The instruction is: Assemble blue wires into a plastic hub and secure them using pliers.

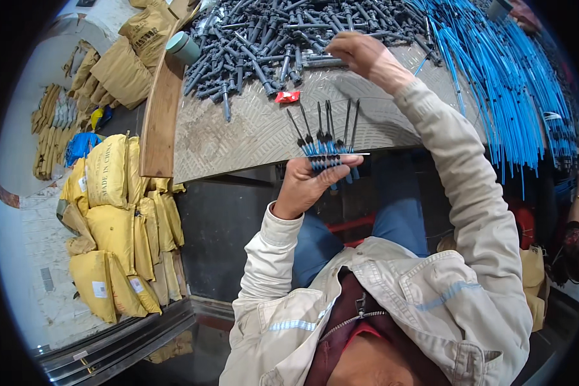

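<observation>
At the table's near edge my left hand is closed round a row of thin blue rods with black fittings. Their slim black tips fan out away from me over the tabletop, and their blue lower ends show below my thumb. My right hand reaches over the near side of a large heap of dark grey plastic stems. Its fingers are curled together at the heap; whatever is between them is hidden. A small red packet lies on the table between the heap and the rods.
Many long blue rods are piled at the right, overhanging the worn table. A wooden board edges its left side, beside a pale green cup. Yellow sacks stand on the left floor. Another person's arm shows far right.
</observation>
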`<state>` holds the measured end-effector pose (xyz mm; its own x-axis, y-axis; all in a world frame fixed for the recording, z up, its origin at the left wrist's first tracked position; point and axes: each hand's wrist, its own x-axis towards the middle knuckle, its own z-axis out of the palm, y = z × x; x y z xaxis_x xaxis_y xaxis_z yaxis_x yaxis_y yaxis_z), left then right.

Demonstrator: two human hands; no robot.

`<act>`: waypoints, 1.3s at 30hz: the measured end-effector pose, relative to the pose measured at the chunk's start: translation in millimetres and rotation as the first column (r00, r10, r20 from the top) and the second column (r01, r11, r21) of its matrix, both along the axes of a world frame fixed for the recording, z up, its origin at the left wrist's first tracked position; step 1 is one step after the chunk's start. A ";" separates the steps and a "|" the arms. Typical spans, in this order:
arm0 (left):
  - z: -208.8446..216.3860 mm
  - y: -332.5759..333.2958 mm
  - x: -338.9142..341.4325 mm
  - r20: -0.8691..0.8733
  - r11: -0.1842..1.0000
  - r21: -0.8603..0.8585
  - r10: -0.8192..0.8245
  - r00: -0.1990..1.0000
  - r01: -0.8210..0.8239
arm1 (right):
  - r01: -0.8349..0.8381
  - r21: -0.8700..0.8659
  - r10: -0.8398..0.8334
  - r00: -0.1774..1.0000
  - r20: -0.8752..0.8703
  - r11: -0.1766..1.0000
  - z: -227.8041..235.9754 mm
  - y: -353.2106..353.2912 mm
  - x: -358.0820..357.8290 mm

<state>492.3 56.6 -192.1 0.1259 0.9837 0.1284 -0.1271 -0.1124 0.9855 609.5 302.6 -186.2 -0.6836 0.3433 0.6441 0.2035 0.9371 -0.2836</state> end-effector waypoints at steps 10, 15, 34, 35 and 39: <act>7.3 9.3 -2.5 0.027 0.968 0.231 -0.107 0.994 0.098 | 0.165 0.046 -0.165 0.846 0.508 0.985 12.0 49.4 -18.5; 5.9 16.3 -4.3 -0.027 0.979 0.200 -0.041 0.999 0.045 | 0.134 0.019 -0.122 0.829 0.546 0.991 2.8 61.4 -18.2; 3.6 19.9 0.8 0.013 0.996 0.093 0.012 1.000 -0.013 | 0.084 -0.029 -0.066 0.917 0.393 0.996 12.6 61.2 -11.6; 3.8 19.3 0.4 0.013 0.996 0.088 0.013 1.000 -0.014 | 0.083 -0.034 -0.064 0.917 0.393 0.996 14.6 58.3 -12.5; 4.6 25.6 2.3 -0.024 0.996 0.087 -0.010 1.000 0.013 | -0.083 -0.280 0.078 0.997 -0.029 0.956 18.2 49.4 -2.1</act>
<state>494.6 82.2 -187.5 0.1412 0.9675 0.2100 -0.1054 -0.1962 0.9749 607.4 351.9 -168.0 -0.7059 0.4564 0.5416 0.1235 0.8323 -0.5404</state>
